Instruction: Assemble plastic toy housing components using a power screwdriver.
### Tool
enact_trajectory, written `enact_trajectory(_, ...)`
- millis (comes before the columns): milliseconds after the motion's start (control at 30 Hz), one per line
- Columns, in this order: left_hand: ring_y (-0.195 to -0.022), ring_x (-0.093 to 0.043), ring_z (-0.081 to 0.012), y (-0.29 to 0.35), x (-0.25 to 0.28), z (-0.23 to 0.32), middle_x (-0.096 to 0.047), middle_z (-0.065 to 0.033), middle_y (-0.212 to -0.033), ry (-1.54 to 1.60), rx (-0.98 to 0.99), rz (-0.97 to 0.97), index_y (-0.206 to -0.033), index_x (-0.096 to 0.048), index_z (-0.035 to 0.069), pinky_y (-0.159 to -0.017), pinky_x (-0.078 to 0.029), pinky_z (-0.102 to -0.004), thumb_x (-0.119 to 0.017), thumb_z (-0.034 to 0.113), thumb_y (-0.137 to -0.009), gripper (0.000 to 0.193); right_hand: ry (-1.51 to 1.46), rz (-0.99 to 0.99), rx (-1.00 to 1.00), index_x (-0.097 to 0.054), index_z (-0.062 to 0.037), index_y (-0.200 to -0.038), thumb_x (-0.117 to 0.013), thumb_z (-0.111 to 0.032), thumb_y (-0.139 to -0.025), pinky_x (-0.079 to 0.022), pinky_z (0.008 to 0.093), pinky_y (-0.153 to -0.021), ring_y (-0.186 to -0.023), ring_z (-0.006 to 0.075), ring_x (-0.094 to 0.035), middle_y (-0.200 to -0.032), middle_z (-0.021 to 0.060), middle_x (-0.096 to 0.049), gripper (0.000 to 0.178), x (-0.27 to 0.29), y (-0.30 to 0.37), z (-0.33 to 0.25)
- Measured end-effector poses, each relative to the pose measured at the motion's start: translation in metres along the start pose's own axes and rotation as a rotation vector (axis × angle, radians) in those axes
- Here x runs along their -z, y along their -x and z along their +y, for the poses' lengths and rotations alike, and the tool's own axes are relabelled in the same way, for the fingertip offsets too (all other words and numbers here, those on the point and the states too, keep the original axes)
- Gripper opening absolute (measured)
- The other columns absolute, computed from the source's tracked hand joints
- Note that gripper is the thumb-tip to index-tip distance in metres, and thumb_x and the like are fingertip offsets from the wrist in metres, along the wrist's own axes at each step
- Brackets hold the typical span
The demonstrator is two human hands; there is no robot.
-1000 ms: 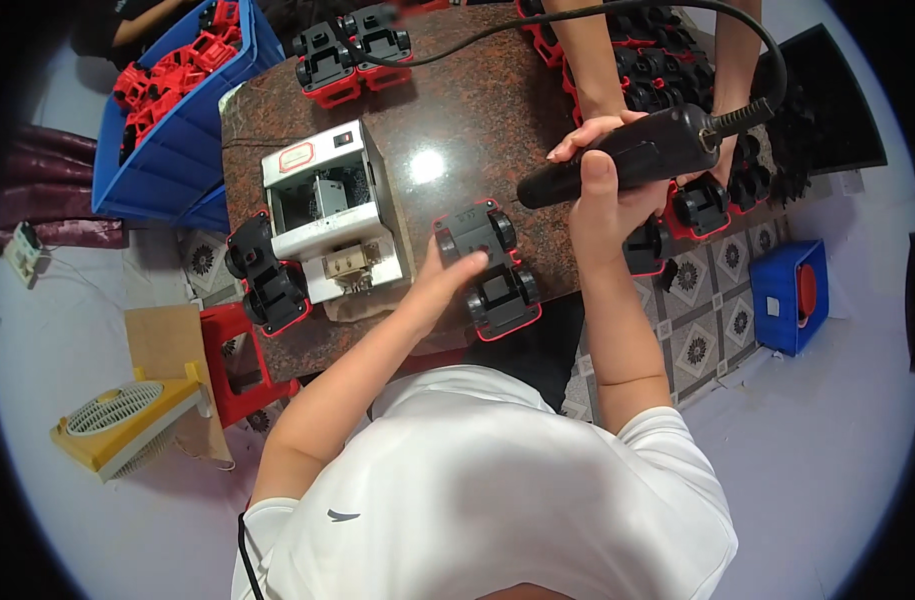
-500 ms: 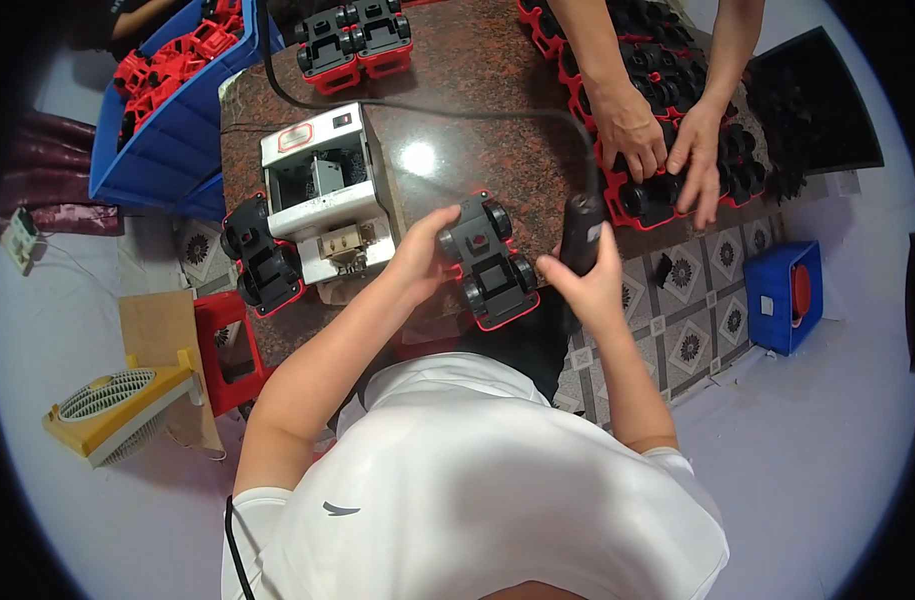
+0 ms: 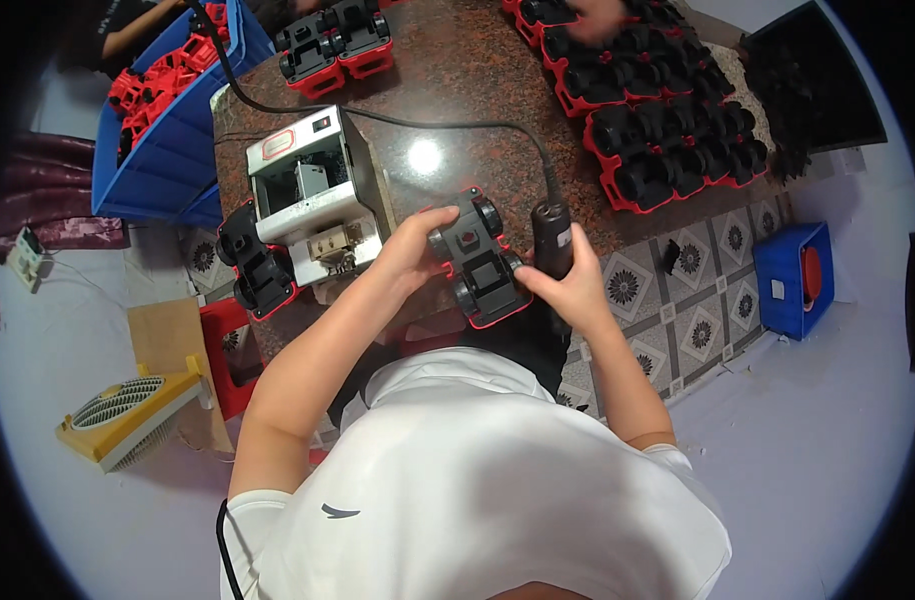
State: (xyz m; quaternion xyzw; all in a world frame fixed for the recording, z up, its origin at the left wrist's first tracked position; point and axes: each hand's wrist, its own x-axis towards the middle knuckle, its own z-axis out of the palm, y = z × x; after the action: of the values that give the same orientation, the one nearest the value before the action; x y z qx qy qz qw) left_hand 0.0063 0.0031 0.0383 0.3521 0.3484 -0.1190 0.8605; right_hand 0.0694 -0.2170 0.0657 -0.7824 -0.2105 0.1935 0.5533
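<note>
Your left hand grips a black-and-red toy car chassis by its left side, the thumb lying along its upper left edge. The chassis is near the middle of the frame, over the near edge of the speckled brown table, tilted a little, its black face with the round wheels turned up to you. Your right hand is closed around a dark handheld power tool, which stands roughly upright just right of the chassis. Your right thumb reaches the chassis's lower right edge; you cannot tell whether it presses on it.

A black cable runs from the tool's top across the table to the upper left. Left of your left hand sits a white metal machine, with another chassis just beside its left side. Two more chassis sit side by side at the top of the frame, and rows of chassis fill the upper right. A co-worker's blurred hand is over those rows. At the upper left, a blue bin holds red parts.
</note>
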Motion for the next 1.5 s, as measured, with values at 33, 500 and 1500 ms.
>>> enact_trajectory(33, -0.108, -0.054, -0.0243, 0.001, -0.001, 0.000, -0.057, -0.0092, -0.116, -0.003, 0.002, 0.001, -0.121, -0.053, 0.008, -0.094, -0.041, -0.0457, -0.055, 0.030, -0.090, 0.038, -0.015, 0.020, 0.009, -0.051, -0.0038, -0.104, -0.080, -0.013, -0.068, -0.048, 0.0290, -0.071, -0.077, 0.0117, -0.058, -0.087, 0.0033, -0.060, 0.047, 0.003, -0.003, -0.004)
enact_trajectory(500, -0.110, -0.055, -0.0225, 0.006, 0.004, -0.042, -0.057, -0.0087, -0.116, -0.151, -0.349, -0.093, -0.130, -0.040, 0.005, -0.099, -0.042, -0.0372, -0.066, 0.016, -0.081, 0.056, 0.097, 0.059, -0.072, -0.048, -0.0029, -0.099, -0.072, -0.034, -0.081, -0.046, 0.0273, -0.048, -0.057, 0.0114, -0.055, -0.073, 0.0049, -0.055, 0.043, -0.003, -0.089, 0.033)
enact_trajectory(1500, -0.090, -0.054, -0.0285, 0.061, 0.000, -0.012, -0.055, -0.0146, -0.108, 0.475, -0.030, -0.722, -0.121, -0.052, 0.005, -0.076, -0.049, -0.0450, -0.057, 0.040, -0.086, 0.049, 0.339, -0.228, 0.007, -0.049, 0.0006, -0.101, -0.064, -0.046, -0.079, -0.047, 0.0448, -0.080, -0.096, 0.0421, -0.060, -0.099, 0.0295, -0.061, 0.054, -0.075, -0.115, 0.025)
